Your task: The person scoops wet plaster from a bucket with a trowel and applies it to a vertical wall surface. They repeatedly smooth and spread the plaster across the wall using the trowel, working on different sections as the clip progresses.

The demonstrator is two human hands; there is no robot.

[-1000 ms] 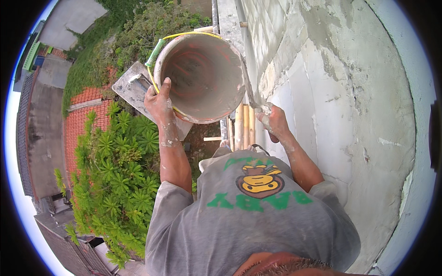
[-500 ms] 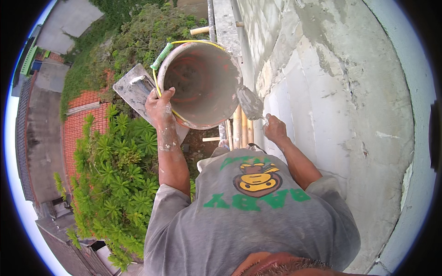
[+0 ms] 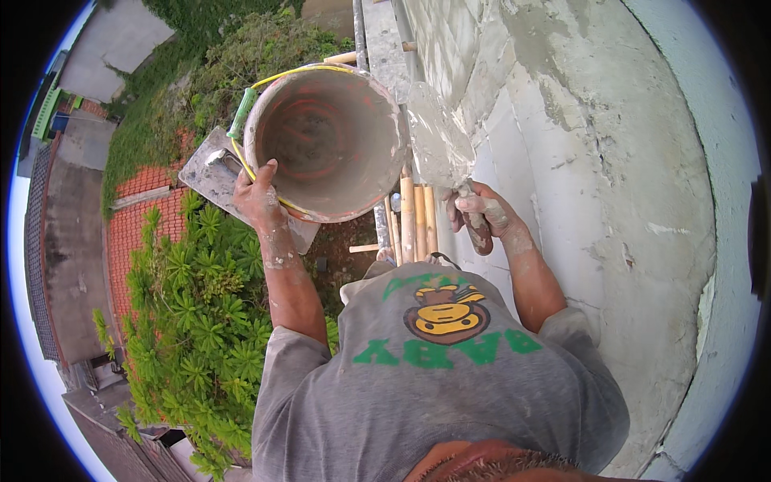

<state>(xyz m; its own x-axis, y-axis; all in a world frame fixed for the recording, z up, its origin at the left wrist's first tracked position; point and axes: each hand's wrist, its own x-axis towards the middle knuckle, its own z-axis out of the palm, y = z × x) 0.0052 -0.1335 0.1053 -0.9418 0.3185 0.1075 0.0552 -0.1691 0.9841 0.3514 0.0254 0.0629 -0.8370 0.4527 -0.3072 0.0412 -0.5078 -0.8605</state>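
With the thumb inside the rim, my left hand (image 3: 260, 198) grips the near left side of a mortar-smeared bucket (image 3: 377, 128). The bucket is tilted so that its mouth faces me, and grey residue coats its inside. Its yellow wire handle has a green grip (image 3: 241, 112). A flat grey plastering float (image 3: 201, 173) sticks out behind the bucket and my left hand; whether my fingers also hold it is hidden. My right hand (image 3: 494, 210) is closed round the wooden handle of a trowel (image 3: 440, 140). Its blade, covered in wet grey mortar, stands just right of the bucket rim.
A partly plastered grey wall (image 3: 594, 209) rises close on the right. Bamboo poles (image 3: 414, 221) and a narrow plank (image 3: 387, 48) run between the wall and the drop on the left. Below are green shrubs (image 3: 201, 305) and a red tiled roof (image 3: 152, 217).
The bucket and my left hand have shifted a little left. My right hand has turned the trowel, so its broad blade now shows, raised and farther from the rim.
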